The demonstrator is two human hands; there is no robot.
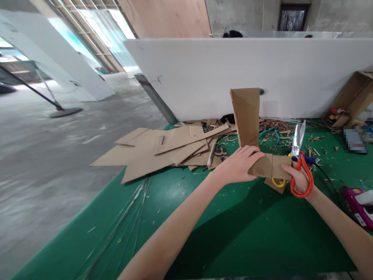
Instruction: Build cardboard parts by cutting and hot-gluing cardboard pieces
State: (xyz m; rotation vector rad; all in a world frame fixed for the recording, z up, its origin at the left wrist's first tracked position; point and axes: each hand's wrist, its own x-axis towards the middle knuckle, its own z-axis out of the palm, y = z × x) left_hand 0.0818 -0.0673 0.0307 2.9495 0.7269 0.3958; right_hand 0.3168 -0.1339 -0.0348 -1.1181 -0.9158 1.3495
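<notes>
While half upright, cardboard piece (246, 116) under curled left fingers (251, 154), scissors (297, 142) in clenched right fingers (289, 170).

Left hand (239, 165): grips folded cardboard piece (247, 120), upright above the green bench (233, 233).
Right hand (297, 177): holds scissors (300, 155), blades up, touching the cardboard.
Behind: flat cardboard sheets (163, 149).

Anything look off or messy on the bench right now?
Yes. The flat cardboard sheets jut askew past the left edge of the green table, and cardboard scraps litter the back by the wall. The right hand holds the scissors blades-up beside the folded cardboard piece that the left hand grips.
</notes>
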